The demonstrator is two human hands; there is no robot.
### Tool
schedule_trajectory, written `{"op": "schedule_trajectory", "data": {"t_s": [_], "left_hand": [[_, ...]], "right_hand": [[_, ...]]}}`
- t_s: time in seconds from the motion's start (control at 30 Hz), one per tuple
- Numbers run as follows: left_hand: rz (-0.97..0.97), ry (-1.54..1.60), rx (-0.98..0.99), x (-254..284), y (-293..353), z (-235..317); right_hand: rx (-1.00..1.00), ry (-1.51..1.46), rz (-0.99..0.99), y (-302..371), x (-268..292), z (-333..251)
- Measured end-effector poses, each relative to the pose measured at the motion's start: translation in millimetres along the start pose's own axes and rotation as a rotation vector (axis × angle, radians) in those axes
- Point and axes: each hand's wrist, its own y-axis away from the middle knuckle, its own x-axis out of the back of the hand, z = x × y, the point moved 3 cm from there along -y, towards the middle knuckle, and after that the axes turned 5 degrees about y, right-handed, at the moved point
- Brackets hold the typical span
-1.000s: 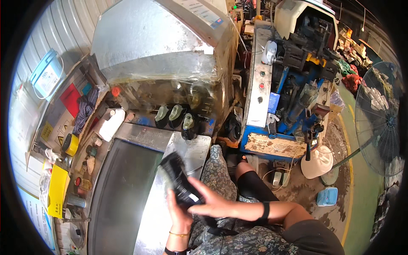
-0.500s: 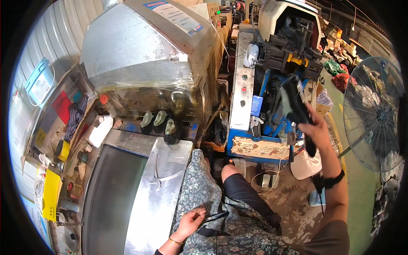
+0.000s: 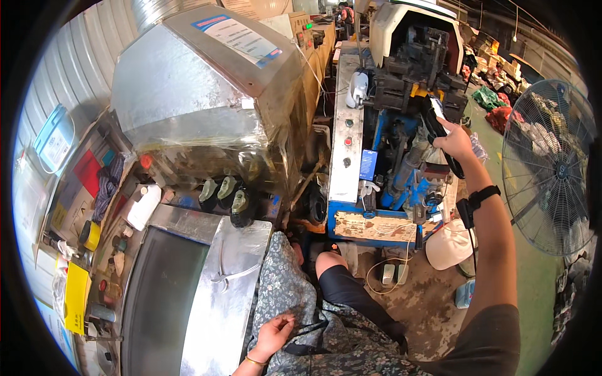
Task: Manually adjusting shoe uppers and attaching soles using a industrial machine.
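Observation:
My right hand (image 3: 458, 143) reaches far out to the right, its fingers wrapped round a dark shoe (image 3: 431, 126). The shoe is held steeply tilted, close beside the black and blue machine (image 3: 407, 81); whether it touches the machine I cannot tell. In my lap, my left hand (image 3: 274, 333) rests against the floral apron (image 3: 285, 276), fingers curled in, with nothing visible in them. Three dark shoes with pale green parts, the closest one (image 3: 241, 210) among them, stand at the mouth of the metal hood (image 3: 188, 81).
Pincers (image 3: 226, 274) lie on the shiny metal plate (image 3: 210, 326) beside a dark conveyor belt (image 3: 164, 294). A white bottle (image 3: 144, 207) stands at the left. Right of my arm is a large fan (image 3: 555, 169); below it sits a pale cap-like thing (image 3: 451, 244).
My right hand has moved up and away with the shoe, closer to the machine, and the shoe has turned. My left fingers have curled in a little. The view has shifted slightly.

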Motion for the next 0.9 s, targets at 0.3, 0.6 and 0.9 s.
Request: {"op": "schedule_trajectory", "data": {"t_s": [0.3, 0.6, 0.9], "left_hand": [[0.026, -0.071, 0.011, 3, -5, -3], [0.022, -0.094, -0.015, 1, -3, 12], [0.032, 0.075, 0.078, 10, 4, 26]], "right_hand": [[0.061, 0.445, -0.175, 14, -7, -30], [0.102, 0.418, 0.091, 39, -38, -22], [0.055, 0.313, 0.087, -2, -40, -11]]}}
